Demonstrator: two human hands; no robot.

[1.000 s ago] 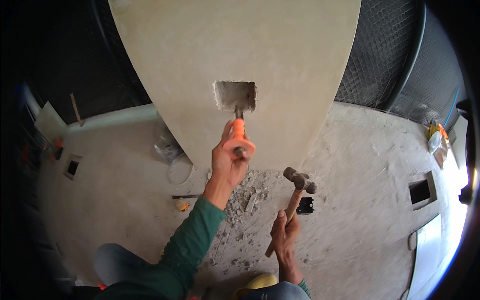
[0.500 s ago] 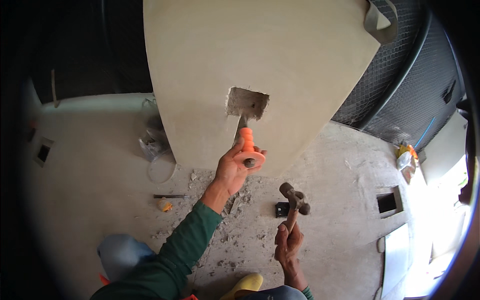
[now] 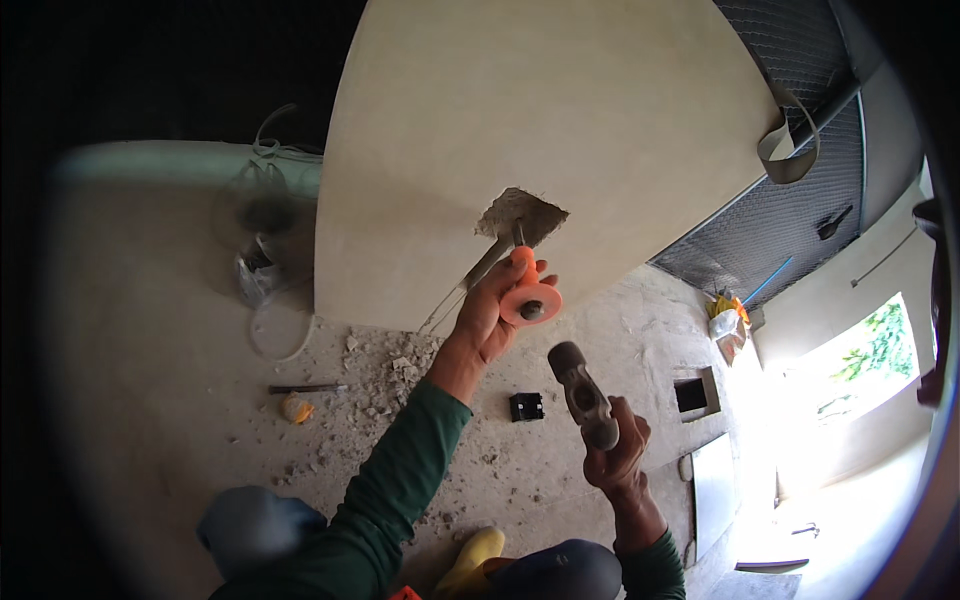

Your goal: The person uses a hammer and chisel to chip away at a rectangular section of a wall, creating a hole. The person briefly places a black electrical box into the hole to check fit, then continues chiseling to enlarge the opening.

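My left hand [image 3: 490,310] is closed round the orange grip of a cold chisel [image 3: 530,275], below its round hand guard's upper side. The chisel's steel tip reaches into a rough rectangular hole [image 3: 535,208] cut in the plastered wall [image 3: 480,110]. A narrow groove [image 3: 482,265] runs down from the hole, next to my left hand. In my right hand [image 3: 620,450] is a ball-peen hammer [image 3: 583,395], its metal head raised below and to the right of the chisel's struck end, apart from it. The hammer's handle is mostly hidden by my fingers.
Rubble [image 3: 390,375] lies along the wall's foot. A black electrical box [image 3: 526,406] sits on the floor between my arms. A dark rod [image 3: 305,388] and a yellow-orange roll [image 3: 297,408] lie left. A square floor opening [image 3: 692,395] and a pale panel [image 3: 713,495] are right.
My view has turned, so the wall tilts and more of the groove shows. My right hand has come up with the hammer. My left hand still holds the chisel at the hole.
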